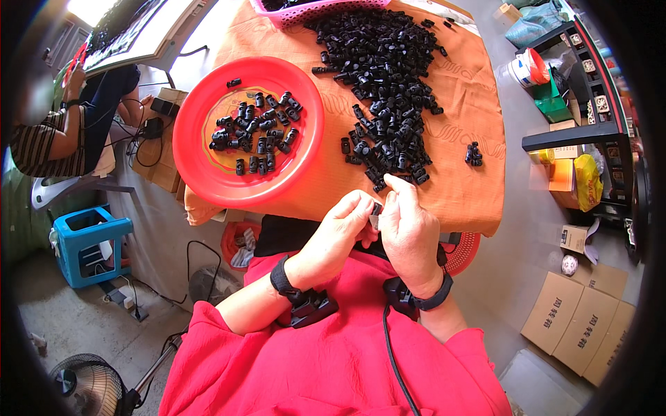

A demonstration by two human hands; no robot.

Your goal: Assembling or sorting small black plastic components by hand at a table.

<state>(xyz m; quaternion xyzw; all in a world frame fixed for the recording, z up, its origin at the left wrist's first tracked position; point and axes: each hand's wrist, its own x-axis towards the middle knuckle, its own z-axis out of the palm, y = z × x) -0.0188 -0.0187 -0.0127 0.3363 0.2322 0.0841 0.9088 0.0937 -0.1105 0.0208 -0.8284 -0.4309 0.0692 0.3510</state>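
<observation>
My left hand and my right hand meet at the near edge of the orange-covered table. Between their fingertips is a small black cord lock, with something pale just below it; the fingers partly hide both. Beyond my hands a large heap of black cord locks spreads to the far side of the table. To the left stands a round red tray with several cord locks lying in its middle. A small cluster of cord locks sits apart on the right.
A pink basket holding black pieces stands at the far edge. At the left a person sits by another table, near a blue stool and a fan. Cardboard boxes and a black shelf are on the right.
</observation>
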